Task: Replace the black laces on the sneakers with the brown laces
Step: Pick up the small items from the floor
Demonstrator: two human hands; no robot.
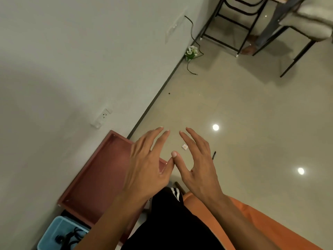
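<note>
Ctr frame: L hand [146, 165] & R hand [200, 165], fingers [153, 135] spread, thumbs touching, holding nothing, over glossy tile floor [243, 114]. Matte reddish rectangular tray [97, 170] left; blue plastic bin [52, 230] lower left.

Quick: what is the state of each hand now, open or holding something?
Left hand: open, fingers spread, holding nothing.
Right hand: open, fingers spread, holding nothing.

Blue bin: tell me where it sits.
Bottom left of the head view: the blue bin sits beside the wall, just nearer than the brown tray.
</note>
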